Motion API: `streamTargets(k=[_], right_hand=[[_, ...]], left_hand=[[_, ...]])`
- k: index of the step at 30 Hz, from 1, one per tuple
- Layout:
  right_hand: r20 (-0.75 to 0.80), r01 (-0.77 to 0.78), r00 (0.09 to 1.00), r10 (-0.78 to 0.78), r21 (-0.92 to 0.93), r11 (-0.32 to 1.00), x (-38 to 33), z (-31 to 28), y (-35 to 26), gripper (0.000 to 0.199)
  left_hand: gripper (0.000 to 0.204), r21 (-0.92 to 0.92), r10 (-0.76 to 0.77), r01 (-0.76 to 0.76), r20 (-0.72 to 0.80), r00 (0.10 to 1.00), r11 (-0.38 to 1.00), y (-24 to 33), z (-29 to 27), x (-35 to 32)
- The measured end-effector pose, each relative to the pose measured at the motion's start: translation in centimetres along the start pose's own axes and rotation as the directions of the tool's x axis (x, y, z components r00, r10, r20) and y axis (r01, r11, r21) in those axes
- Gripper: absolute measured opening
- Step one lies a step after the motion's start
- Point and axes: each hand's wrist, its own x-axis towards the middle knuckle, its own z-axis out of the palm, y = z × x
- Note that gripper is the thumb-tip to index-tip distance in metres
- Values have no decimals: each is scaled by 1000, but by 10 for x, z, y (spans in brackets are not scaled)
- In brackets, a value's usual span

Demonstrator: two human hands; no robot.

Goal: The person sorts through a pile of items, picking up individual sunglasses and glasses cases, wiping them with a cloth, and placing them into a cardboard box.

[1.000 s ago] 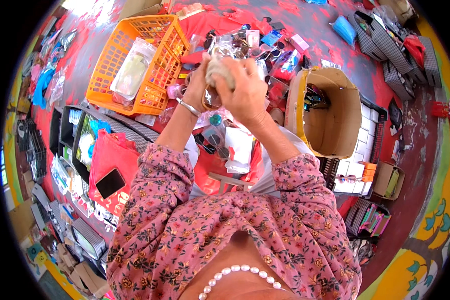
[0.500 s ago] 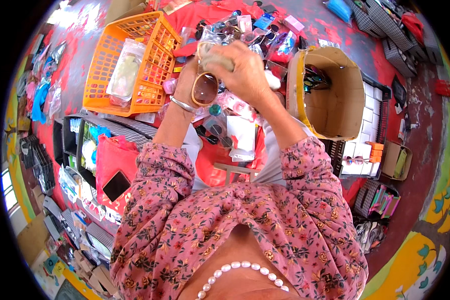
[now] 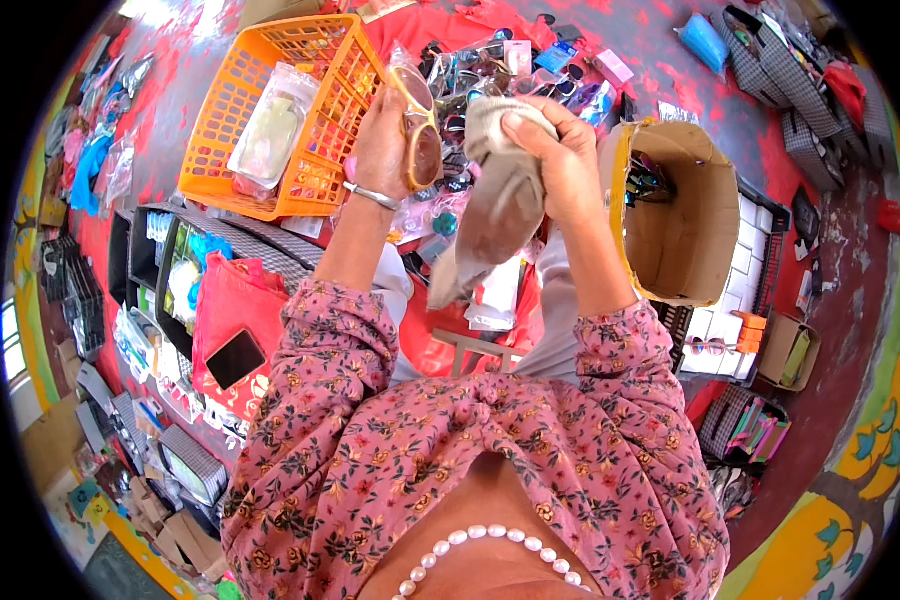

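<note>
Closed around a pair of sunglasses (image 3: 425, 155) is my left hand (image 3: 382, 145). The sunglasses have a pale yellow frame and brown lenses, with both lenses in sight. My right hand (image 3: 560, 160) pinches a greyish-beige cloth (image 3: 505, 190), which hangs down in front of my lap. A gap separates the cloth from the sunglasses. Beyond my hands lies a pile of sunglasses and small plastic-wrapped packets (image 3: 485, 70) on red sheeting. A white packet (image 3: 494, 297) lies partly behind the cloth's lower end, between my knees.
At the left an orange plastic basket (image 3: 320, 135) holds a clear bag with a pale item. To the right stands an open cardboard box (image 3: 685, 235) with sunglasses inside, beside a dark crate (image 3: 770, 245) of white boxes. A phone (image 3: 235, 360) rests on a red bag (image 3: 240, 300) at the left.
My right hand has drawn the cloth away from the sunglasses, to the right, and the cloth now hangs loose. My left hand still holds the sunglasses, now turned more upright.
</note>
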Motion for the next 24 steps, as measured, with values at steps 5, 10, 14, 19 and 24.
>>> streamTargets(k=[5,10,14,19,24], right_hand=[[140,420,870,-473,-713,562,-1,18,30,30],[-200,92,904,-378,-773,628,17,-16,29,27],[-291,123,878,-381,-631,766,21,-16,26,27],[-5,377,758,-652,-812,445,20,-1,37,28],[-66,143,853,-518,-924,354,20,-5,41,28]], left_hand=[[24,32,3,-6,97,995,999,-20,13,-24],[26,251,35,-72,147,988,965,-13,2,-14],[30,507,257,-299,153,954,808,-17,0,-6],[32,840,260,-346,254,932,418,-16,14,-23],[17,698,70,-265,295,953,665,-20,8,-26]])
